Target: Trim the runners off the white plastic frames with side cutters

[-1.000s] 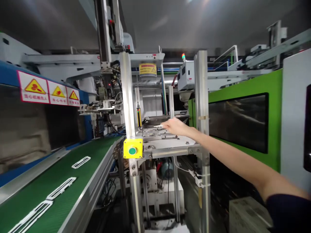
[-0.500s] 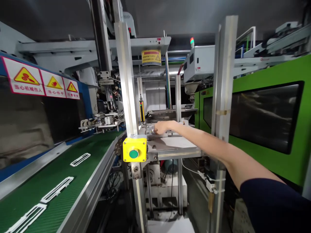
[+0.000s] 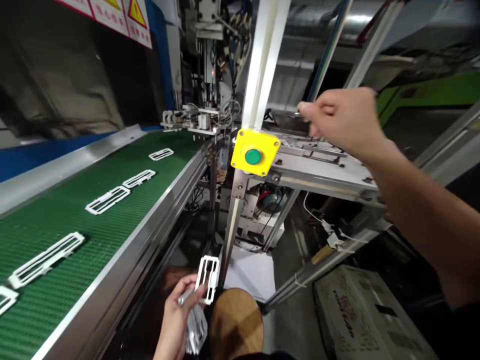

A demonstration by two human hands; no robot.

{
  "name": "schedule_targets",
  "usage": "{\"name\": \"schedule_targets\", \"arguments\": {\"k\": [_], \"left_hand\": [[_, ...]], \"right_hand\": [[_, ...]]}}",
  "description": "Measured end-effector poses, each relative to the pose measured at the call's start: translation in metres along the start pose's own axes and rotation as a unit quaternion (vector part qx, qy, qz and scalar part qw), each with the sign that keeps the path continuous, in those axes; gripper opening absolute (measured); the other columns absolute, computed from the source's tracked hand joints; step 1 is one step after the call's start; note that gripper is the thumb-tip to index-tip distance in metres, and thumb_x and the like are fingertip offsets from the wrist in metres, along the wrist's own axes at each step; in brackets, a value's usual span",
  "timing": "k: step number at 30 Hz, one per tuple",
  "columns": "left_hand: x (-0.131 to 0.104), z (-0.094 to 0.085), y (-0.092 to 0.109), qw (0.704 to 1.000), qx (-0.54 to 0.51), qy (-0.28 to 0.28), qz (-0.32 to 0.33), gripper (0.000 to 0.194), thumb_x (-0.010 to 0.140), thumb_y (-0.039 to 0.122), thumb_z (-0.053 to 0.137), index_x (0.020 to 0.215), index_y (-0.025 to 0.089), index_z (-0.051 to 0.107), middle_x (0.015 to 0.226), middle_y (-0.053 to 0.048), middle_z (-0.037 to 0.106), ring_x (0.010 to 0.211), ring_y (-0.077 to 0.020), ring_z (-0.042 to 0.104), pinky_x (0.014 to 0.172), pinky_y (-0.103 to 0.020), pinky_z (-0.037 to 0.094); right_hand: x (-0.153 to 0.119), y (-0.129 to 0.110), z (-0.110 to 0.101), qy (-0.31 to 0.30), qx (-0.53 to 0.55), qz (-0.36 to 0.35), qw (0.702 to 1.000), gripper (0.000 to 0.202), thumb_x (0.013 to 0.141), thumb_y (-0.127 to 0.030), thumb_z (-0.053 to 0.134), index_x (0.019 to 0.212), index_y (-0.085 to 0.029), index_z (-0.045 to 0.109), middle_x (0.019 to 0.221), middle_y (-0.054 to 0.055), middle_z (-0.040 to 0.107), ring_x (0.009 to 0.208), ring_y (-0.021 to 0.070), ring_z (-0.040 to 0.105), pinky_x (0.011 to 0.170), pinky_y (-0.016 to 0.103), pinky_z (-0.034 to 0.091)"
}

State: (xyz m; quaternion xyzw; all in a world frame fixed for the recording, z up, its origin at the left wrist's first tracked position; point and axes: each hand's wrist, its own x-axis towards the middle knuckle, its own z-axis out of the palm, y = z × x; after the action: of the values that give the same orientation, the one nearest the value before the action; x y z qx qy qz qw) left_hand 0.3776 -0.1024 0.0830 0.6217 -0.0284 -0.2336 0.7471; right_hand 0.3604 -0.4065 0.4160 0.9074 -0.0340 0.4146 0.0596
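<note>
My left hand (image 3: pixel 178 312) is low in the view, closed on white plastic frames. One slotted frame (image 3: pixel 208 280) stands up past its fingers and thumb. More white frames (image 3: pixel 195 330) hang below the palm, partly hidden. A silver edge shows between the fingers; what it belongs to is unclear. My right hand (image 3: pixel 347 117) is raised in front of the metal work table (image 3: pixel 326 167), clear of its surface. Its fingers are curled in and blurred; whether something small sits in them I cannot make out.
On the left a green conveyor belt (image 3: pixel 123 220) carries several white frames (image 3: pixel 108 199). A yellow box with a green button (image 3: pixel 255 152) is fixed to an aluminium post (image 3: pixel 264 65). Below are a round wooden stool top (image 3: pixel 237 322) and a grey box (image 3: pixel 367 320).
The view has turned down and left. My right hand has drawn back from the work table and lifted. My left hand with the white frames has come into view.
</note>
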Motion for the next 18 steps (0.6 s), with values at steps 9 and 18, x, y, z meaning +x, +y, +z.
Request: {"name": "schedule_targets", "arguments": {"k": [9, 18], "left_hand": [[0.003, 0.039, 0.059, 0.954, 0.191, -0.161, 0.166, 0.027, 0.076, 0.040, 0.063, 0.095, 0.021, 0.066, 0.083, -0.005, 0.065, 0.073, -0.0224, 0.060, 0.067, -0.029, 0.047], [-0.012, 0.050, 0.067, 0.979, 0.103, -0.103, 0.144, 0.031, 0.071, 0.052, 0.063, 0.068, 0.022, 0.062, 0.057, -0.001, 0.051, 0.051, -0.0178, 0.048, 0.049, -0.026, 0.040]], "right_hand": [[-0.108, -0.103, 0.020, -0.363, 0.085, -0.276, 0.886, 0.030, 0.087, -0.041, 0.050, 0.104, -0.020, 0.062, 0.074, 0.003, 0.064, 0.070, 0.0165, 0.057, 0.050, 0.025, 0.034], [-0.146, -0.091, 0.056, -0.438, 0.325, 0.005, 0.838, 0.015, 0.083, -0.026, 0.054, 0.075, -0.015, 0.061, 0.064, -0.003, 0.067, 0.050, 0.0055, 0.050, 0.049, 0.017, 0.031]]}}
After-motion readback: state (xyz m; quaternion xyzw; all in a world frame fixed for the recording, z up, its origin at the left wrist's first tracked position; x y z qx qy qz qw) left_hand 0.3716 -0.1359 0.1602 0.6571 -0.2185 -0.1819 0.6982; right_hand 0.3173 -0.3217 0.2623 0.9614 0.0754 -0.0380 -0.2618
